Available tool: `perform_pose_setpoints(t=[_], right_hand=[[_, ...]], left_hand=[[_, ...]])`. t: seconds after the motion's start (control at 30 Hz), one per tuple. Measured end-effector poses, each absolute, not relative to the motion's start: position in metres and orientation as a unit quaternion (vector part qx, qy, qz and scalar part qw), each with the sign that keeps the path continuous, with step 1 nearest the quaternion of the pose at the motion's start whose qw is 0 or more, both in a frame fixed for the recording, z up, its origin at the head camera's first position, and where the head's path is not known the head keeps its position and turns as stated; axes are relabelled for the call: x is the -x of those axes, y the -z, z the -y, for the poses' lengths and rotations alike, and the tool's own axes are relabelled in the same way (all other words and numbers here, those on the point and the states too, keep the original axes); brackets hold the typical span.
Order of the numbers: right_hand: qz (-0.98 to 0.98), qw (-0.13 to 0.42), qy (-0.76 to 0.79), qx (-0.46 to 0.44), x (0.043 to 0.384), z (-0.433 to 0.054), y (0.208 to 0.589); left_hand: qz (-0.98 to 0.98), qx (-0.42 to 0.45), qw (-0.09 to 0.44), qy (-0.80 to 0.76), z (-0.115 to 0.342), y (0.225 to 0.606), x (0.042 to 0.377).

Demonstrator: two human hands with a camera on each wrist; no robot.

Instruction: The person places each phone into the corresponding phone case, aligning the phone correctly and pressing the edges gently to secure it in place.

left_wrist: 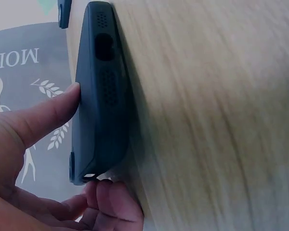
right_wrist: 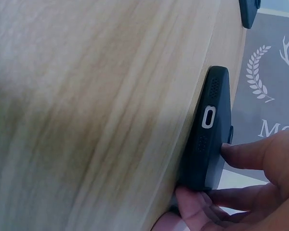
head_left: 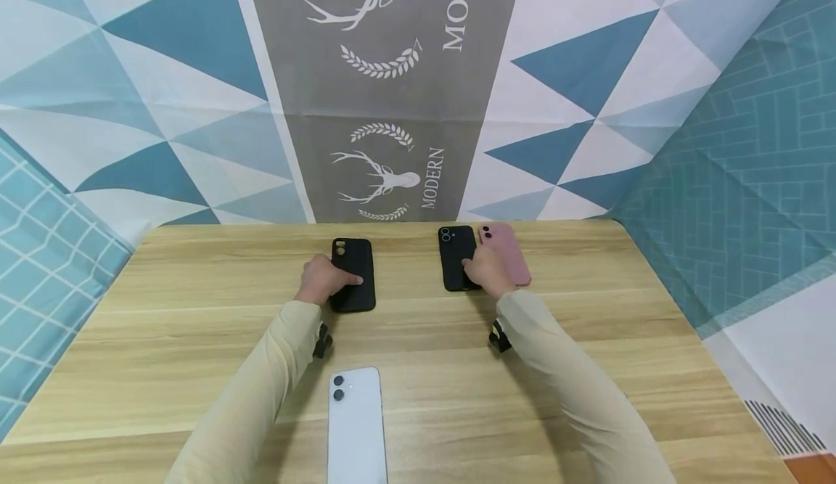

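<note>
On the left of the table lies a black phone case (head_left: 355, 297) with wood colour showing in its camera holes. My left hand (head_left: 321, 279) grips it, thumb on its back and fingers curled at the left edge. The left wrist view shows the case's bottom end (left_wrist: 108, 96) with a dark port opening. Farther right, my right hand (head_left: 488, 270) holds a phone in a black case (head_left: 456, 257), thumb on the back, fingers at its right edge. A light-rimmed port shows on that phone (right_wrist: 209, 115) in the right wrist view. Beside it, partly behind the hand, lies a pink phone (head_left: 516, 255).
A white phone (head_left: 355, 426) lies near me, camera end away, between my forearms. The wooden table (head_left: 418, 339) ends at a patterned cloth backdrop (head_left: 385, 92) just beyond the phones. A dark wrist mount (head_left: 499, 337) sits under my right sleeve.
</note>
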State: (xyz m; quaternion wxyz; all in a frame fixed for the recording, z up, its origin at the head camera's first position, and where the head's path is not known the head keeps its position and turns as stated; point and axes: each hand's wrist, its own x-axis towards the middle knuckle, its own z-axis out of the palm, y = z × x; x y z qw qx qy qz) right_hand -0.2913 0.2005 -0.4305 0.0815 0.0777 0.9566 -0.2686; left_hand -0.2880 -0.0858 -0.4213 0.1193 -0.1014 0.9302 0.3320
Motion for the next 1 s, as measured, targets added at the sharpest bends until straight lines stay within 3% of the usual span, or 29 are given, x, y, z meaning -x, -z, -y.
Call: perform_pose_setpoints(t=[0.57,1.0], right_hand=[[-0.958,0.083,0.265,-0.068,0.284,-0.202,0.423],[-0.955,0.072,0.288,-0.020,0.244,-0.175,0.412]], left_hand=[[-0.891,0.101,0.141,-0.420,0.106,0.422,0.291],[-0.857,0.107,0.165,-0.477,0.112,0.423,0.290]])
